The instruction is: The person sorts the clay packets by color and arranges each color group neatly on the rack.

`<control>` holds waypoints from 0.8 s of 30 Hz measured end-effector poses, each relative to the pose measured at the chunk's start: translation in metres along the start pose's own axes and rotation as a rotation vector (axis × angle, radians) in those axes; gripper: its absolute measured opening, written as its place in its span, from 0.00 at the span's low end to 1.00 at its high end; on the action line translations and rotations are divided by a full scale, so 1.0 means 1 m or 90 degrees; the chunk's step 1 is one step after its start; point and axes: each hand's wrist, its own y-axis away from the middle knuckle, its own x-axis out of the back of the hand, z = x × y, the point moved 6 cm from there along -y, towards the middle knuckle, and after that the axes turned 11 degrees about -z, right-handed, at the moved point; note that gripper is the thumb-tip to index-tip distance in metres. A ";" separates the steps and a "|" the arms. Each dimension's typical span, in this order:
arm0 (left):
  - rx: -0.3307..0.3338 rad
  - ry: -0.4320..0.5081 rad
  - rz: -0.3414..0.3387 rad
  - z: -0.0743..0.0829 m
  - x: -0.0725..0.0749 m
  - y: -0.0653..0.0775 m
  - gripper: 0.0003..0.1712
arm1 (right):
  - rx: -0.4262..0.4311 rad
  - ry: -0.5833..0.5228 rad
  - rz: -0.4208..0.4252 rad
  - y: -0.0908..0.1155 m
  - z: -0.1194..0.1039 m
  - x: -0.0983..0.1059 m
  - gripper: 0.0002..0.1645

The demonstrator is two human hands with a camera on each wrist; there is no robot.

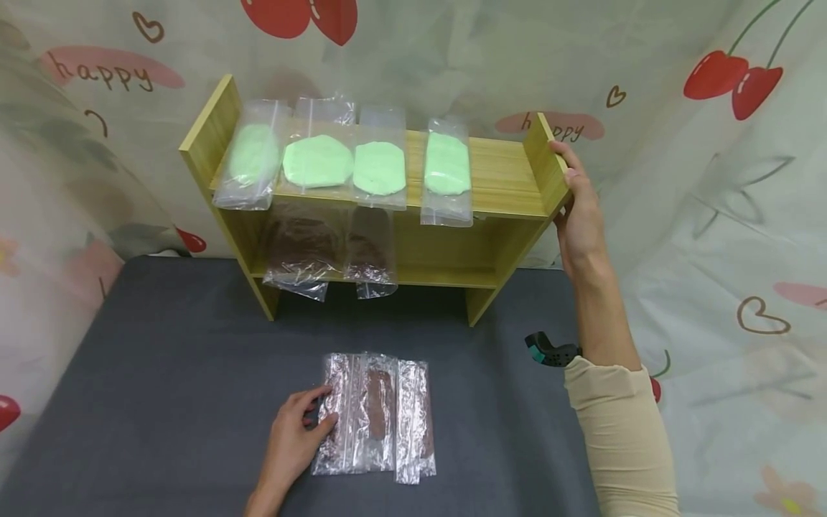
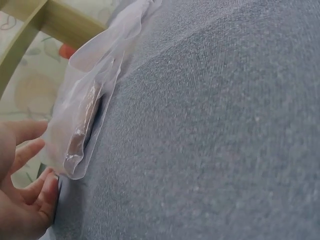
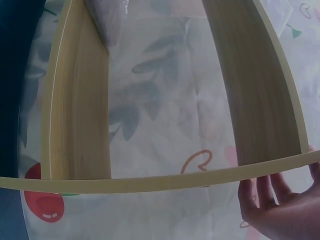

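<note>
On the grey table lie side-by-side clear zip bags (image 1: 377,409) holding flat brown pieces. My left hand (image 1: 293,434) is at their left edge, with a fingertip and the thumb touching the leftmost bag. In the left wrist view that hand (image 2: 25,175) sits beside a clear bag (image 2: 87,115) with a brown piece inside. My right hand (image 1: 584,219) grips the upper right side panel of a two-tier wooden shelf (image 1: 504,172). In the right wrist view its fingers (image 3: 265,192) meet the panel's edge; the thumb's hold is partly hidden.
Several zip bags with pale green slabs (image 1: 318,161) lie along the shelf's top tier. Bags with dark brown pieces (image 1: 304,240) hang over the lower tier's front. A patterned curtain (image 1: 452,64) stands behind. Grey cloth (image 1: 161,402) covers the table.
</note>
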 end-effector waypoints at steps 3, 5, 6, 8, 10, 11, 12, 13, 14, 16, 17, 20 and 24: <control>-0.012 -0.036 0.003 0.004 -0.003 -0.001 0.29 | 0.002 -0.005 0.005 0.000 0.000 0.001 0.28; -0.010 -0.063 -0.003 0.006 -0.006 -0.002 0.31 | 0.003 -0.006 0.008 0.000 0.000 0.001 0.28; -0.003 -0.074 -0.008 0.007 -0.007 -0.003 0.32 | 0.004 -0.008 0.008 0.000 0.000 0.001 0.28; 0.011 -0.092 -0.018 0.009 -0.009 -0.003 0.34 | 0.005 -0.010 0.005 0.000 0.000 0.000 0.28; 0.023 -0.102 -0.023 0.009 -0.010 -0.004 0.36 | 0.005 -0.012 0.003 0.000 -0.001 -0.001 0.28; 0.026 -0.106 -0.025 0.009 -0.011 -0.004 0.36 | 0.005 -0.013 0.002 0.000 -0.001 -0.001 0.28; 0.025 -0.109 -0.025 0.009 -0.011 -0.004 0.36 | 0.005 -0.014 0.002 0.000 0.000 -0.002 0.28; 0.023 -0.113 -0.024 0.010 -0.012 -0.004 0.36 | 0.005 -0.013 0.004 0.000 0.000 -0.001 0.28; 0.024 -0.118 -0.026 0.010 -0.012 -0.004 0.36 | 0.005 -0.011 0.006 0.000 0.000 -0.001 0.29; 0.031 -0.122 -0.034 0.010 -0.014 -0.005 0.36 | 0.008 -0.008 0.009 -0.001 0.001 -0.001 0.29; 0.036 -0.122 -0.038 0.010 -0.014 -0.005 0.36 | 0.010 -0.008 0.011 -0.001 0.001 0.000 0.29; 0.043 -0.125 -0.040 0.010 -0.015 -0.006 0.36 | 0.016 -0.006 0.009 -0.002 0.000 -0.001 0.29; 0.016 -0.116 -0.017 0.011 -0.012 -0.005 0.36 | 0.017 -0.009 0.008 -0.002 0.000 -0.002 0.29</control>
